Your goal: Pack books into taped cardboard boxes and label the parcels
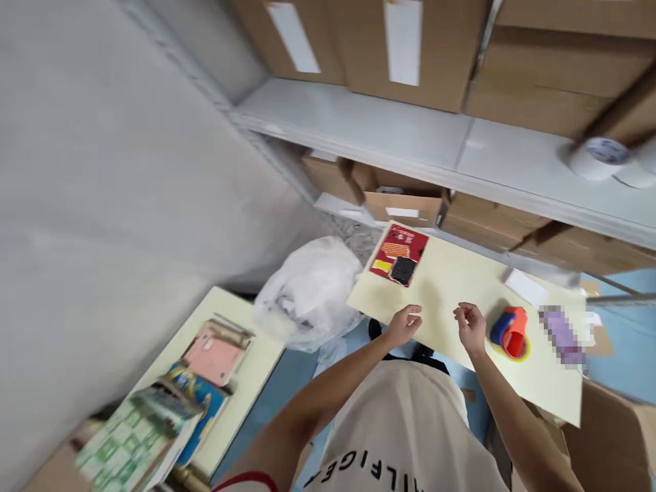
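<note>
My left hand [404,325] hovers over the front edge of a pale yellow table [451,273]. Its fingers are loosely bent and apart, with nothing visible between them. To the right, my right hand [470,326] is also raised over the table's front part, fingers half curled and apart, holding nothing I can see. Beyond my left hand lies a flat red booklet or packet [416,247] with orange, yellow and black patches. A red and blue tape dispenser [516,326], with a yellow ring at its base, stands nearest my right hand.
A white box [526,287] and a blurred purple item [562,335] lie on the table's right part. A white plastic bag [318,280] bulges at left, beside a second table [251,369] bearing books [212,355]. Shelves [389,130] with cardboard boxes [410,205] stand behind.
</note>
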A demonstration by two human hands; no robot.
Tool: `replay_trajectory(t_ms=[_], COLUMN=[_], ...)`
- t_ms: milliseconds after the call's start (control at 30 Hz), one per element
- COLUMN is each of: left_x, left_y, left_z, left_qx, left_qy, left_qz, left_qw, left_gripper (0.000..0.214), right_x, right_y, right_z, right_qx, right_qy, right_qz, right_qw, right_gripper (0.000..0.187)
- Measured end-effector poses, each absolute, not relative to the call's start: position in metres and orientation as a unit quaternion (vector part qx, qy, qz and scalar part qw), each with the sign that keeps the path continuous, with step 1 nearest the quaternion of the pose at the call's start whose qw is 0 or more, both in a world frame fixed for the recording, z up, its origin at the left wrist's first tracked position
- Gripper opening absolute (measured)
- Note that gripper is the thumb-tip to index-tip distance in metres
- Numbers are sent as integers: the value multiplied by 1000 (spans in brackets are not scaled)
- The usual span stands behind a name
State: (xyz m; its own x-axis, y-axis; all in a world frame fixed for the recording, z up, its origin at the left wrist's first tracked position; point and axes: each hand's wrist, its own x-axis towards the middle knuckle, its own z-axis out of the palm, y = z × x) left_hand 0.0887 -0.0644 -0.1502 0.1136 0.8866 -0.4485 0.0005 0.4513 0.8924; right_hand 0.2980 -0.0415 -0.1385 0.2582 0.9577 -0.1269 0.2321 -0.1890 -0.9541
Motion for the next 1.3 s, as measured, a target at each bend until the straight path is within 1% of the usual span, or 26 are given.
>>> replay_trajectory(t_ms=[133,200,267,333,400,467,500,533,567,633,700,800,867,933,967,1000,1100,1133,1233,1300], left_x=[-12,-56,-93,-122,-145,-163,-171,-178,-183,-192,-196,-194,-189,-182,-179,-176,-173,-174,-182,-191], left_y=[-86,-99,-113,-126,-135,-138,-138,-137,-135,-132,-131,-137,-142,-145,-145,-145,-140,-138,-130,-123], left_z=[-140,-136,-132,-129,-130,-134,-138,-141,-145,-149,-150,-143,-135,-127,-123,-119,-109,-107,-103,-102], left_qx=[423,443,469,468,416,365,347,333,322,302,294,297,310,332,345,359,405,421,437,418], left_qy=[655,690,734,795,852,874,872,863,852,834,827,807,780,744,726,709,663,651,659,696], left_qz=[378,386,365,313,271,272,288,311,333,367,383,415,444,467,475,481,496,500,516,513], left_qw=[499,423,330,225,165,168,190,218,245,279,288,296,314,343,358,370,388,385,329,278], left_gripper=[24,20,19,25,43,60,61,55,44,23,15,17,17,15,14,14,22,26,33,46], right_x=[209,165,122,80,40,4,-11,-23,-34,-47,-54,-57,-58,-60,-61,-61,-57,-54,-42,-30], right_y=[-27,-23,-19,-17,-17,-20,-22,-25,-28,-34,-39,-45,-51,-56,-59,-61,-61,-60,-50,-41], right_z=[-140,-143,-146,-146,-143,-139,-137,-136,-136,-136,-138,-139,-136,-131,-128,-124,-113,-109,-97,-88], right_qx=[-597,-568,-543,-516,-474,-418,-390,-367,-349,-328,-325,-361,-392,-410,-415,-421,-451,-461,-479,-469], right_qy=[-510,-569,-615,-656,-725,-798,-825,-841,-851,-855,-833,-720,-602,-516,-497,-493,-510,-508,-470,-455], right_qz=[499,512,513,506,475,429,409,398,392,401,447,588,680,729,737,734,696,687,689,698], right_qw=[366,303,253,219,158,72,31,0,-22,-39,-19,75,144,183,195,203,227,238,275,293], right_gripper=[36,38,36,27,21,20,22,24,26,32,36,39,49,63,67,66,43,39,43,48])
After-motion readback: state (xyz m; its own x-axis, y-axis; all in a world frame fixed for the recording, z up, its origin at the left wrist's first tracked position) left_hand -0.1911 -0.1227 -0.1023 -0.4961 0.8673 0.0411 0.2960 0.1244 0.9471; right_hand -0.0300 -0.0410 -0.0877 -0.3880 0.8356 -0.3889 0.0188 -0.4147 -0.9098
